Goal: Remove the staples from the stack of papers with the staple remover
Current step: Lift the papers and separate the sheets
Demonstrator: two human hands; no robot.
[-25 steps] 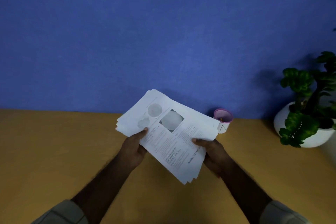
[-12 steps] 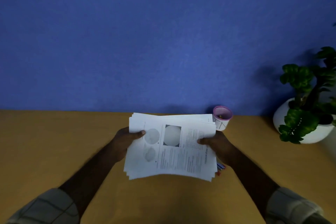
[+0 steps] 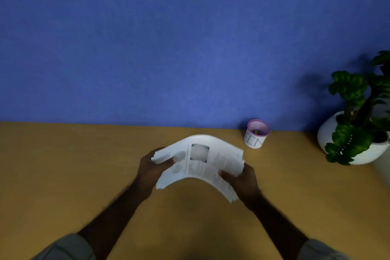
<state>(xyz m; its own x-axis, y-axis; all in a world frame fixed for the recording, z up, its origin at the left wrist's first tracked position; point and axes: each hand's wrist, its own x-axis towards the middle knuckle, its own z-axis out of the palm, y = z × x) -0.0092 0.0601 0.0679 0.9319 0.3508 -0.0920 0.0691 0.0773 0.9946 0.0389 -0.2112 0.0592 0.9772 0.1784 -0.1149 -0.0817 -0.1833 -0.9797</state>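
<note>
Flat half a second ago, the stack of papers (image 3: 200,162) now arches upward above the table (image 3: 63,164), left hand (image 3: 150,168) pinching its nine-o'clock edge, right hand (image 3: 242,179) gripping its four-o'clock corner.

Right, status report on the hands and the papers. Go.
Left hand grips stack of papers at its left edge; right hand grips the right. Stack bowed upward over the table. Staple remover not in view. Nothing in the way.

Matt white paper stack (image 3: 202,160), smooth wood-look table (image 3: 63,175), perhaps glossy ceramic pot (image 3: 371,154)
</note>
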